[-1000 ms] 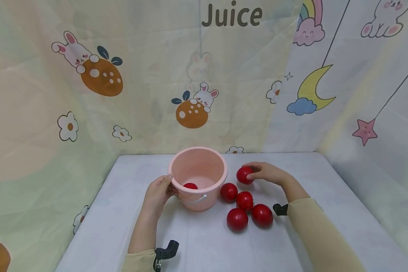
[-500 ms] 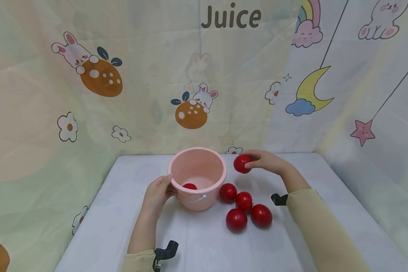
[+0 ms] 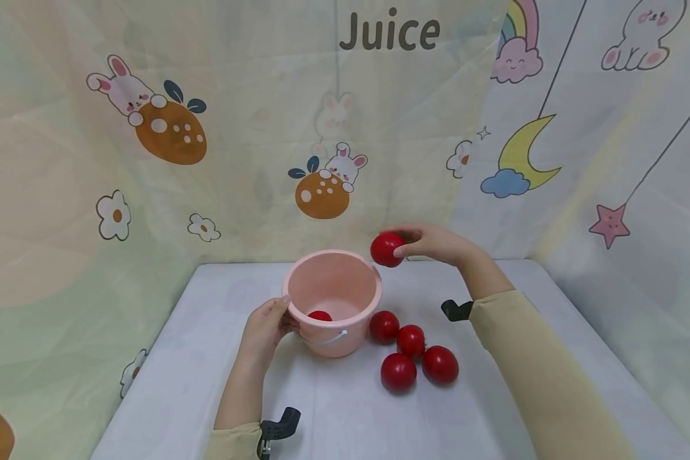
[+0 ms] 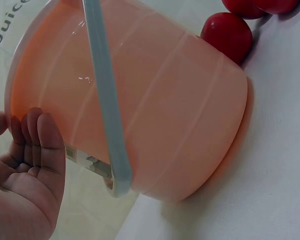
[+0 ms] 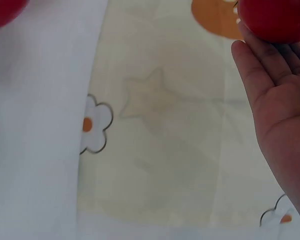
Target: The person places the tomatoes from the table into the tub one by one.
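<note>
Fingers of your right hand [image 3: 434, 244] pinch a red tomato [image 3: 386, 249] in the air just beside the far rim of the pink bucket [image 3: 333, 300]; your left hand [image 3: 267, 327] curls round its near rim (one tomato already inside). Released here, it could clip the rim and roll across the worktop [image 3: 345, 409]. Backdrop writing reads "Juice" [image 3: 388, 30].

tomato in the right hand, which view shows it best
The head view: the held tomato shows whole, pinched by the right hand above the bucket rim. The right wrist view crops it at the frame edge; the left wrist view misses it.
</note>
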{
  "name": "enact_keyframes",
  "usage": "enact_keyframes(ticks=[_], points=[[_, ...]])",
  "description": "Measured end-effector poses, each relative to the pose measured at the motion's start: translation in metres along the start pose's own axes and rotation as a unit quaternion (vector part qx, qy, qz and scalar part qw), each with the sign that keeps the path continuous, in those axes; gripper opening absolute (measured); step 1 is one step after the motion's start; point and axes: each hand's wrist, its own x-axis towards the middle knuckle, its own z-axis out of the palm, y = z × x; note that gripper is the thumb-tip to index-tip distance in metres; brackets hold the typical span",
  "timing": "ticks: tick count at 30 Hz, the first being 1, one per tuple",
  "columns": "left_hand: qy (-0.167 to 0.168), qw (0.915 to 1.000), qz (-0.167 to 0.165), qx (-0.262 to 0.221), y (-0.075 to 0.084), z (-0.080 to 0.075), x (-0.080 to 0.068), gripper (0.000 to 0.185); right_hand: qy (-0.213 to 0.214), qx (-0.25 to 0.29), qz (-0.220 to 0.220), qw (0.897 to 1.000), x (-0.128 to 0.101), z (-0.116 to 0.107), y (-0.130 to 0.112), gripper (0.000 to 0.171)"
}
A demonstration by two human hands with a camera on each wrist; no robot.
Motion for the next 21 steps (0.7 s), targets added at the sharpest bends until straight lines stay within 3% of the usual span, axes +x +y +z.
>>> enact_keyframes(ticks=[11,21], points=[[0.004,1.0,-0.001,-0.001,0.0,0.0,-0.001,0.055,-0.076,0.017,-0.022,0.997,0.033,0.025,-0.041,0.059],[0.004,1.0,-0.005,0.005,0.001,0.0,0.0,0.048,-0.121,-0.026,-0.015,0.992,0.064,0.055,-0.058,0.051]])
